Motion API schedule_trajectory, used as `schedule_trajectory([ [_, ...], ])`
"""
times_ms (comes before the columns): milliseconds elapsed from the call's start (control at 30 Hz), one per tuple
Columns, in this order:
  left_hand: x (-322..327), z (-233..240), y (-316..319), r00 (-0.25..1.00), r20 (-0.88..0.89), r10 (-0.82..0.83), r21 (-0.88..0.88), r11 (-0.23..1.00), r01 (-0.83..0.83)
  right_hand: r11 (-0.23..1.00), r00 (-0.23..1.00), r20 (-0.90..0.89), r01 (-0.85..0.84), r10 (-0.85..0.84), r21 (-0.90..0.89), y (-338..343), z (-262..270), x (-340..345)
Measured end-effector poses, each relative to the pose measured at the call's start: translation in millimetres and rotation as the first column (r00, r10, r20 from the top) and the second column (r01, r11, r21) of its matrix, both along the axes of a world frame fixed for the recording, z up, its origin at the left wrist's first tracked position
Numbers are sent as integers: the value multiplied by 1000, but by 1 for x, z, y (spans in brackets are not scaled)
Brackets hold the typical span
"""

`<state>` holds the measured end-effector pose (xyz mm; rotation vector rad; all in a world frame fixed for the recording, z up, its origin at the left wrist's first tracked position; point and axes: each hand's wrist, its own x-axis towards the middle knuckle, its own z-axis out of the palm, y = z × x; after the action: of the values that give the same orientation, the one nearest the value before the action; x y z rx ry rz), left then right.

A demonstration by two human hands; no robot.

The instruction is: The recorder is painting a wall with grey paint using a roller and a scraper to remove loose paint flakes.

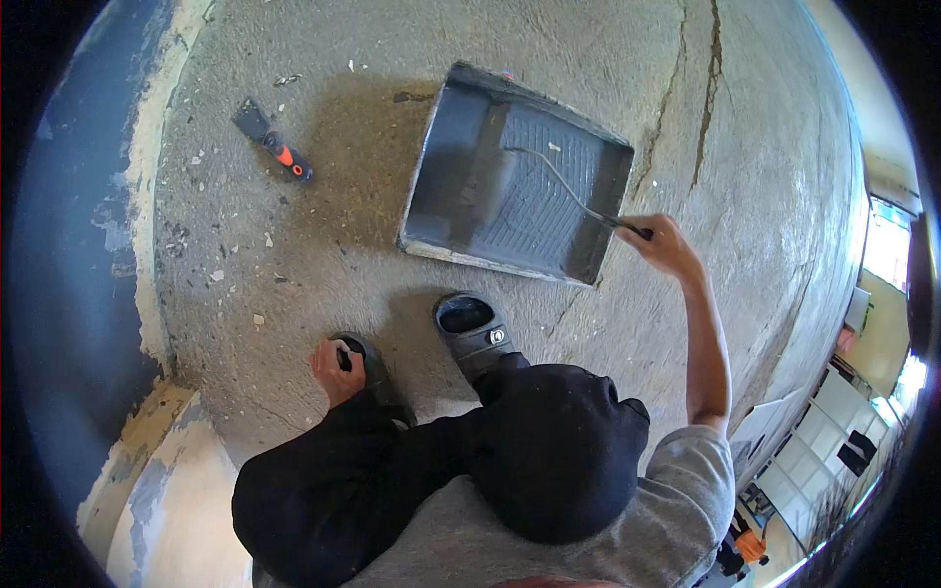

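My right hand (663, 245) is closed around the dark handle of a paint roller (570, 192), whose bent metal rod reaches over a paint tray (599, 257). The roller's sleeve blends with the dark grey paint, so its exact outline is hard to tell. Grey paint coats the tray's well and its ribbed slope. Beside my left shoe, my left hand (340, 372) hangs with its fingers curled; whether it holds anything small cannot be told. A putty knife (273, 141) with a black and orange handle lies on the concrete floor, left of the tray.
Dark blue paint covers the wall (81, 242) at the left, with a rough, pale lower edge. Paint chips and a damp-looking stain (360, 154) mark the floor. Long cracks (709, 95) run beyond the tray. At the far lower right is a person in orange (750, 545).
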<state>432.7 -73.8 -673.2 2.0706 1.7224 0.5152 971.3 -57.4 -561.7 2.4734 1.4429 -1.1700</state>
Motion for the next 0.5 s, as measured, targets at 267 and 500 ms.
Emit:
schedule_trajectory([
  [267, -6, 0, 0, 1000, -6, -17, -33, 999, 17, 992, 986, -137, -109, 100, -64, 37, -5, 9],
  [500, -6, -3, -1, 999, -27, -27, -46, 999, 25, 982, 992, -16, -124, 123, -140, 31, 13, 31],
])
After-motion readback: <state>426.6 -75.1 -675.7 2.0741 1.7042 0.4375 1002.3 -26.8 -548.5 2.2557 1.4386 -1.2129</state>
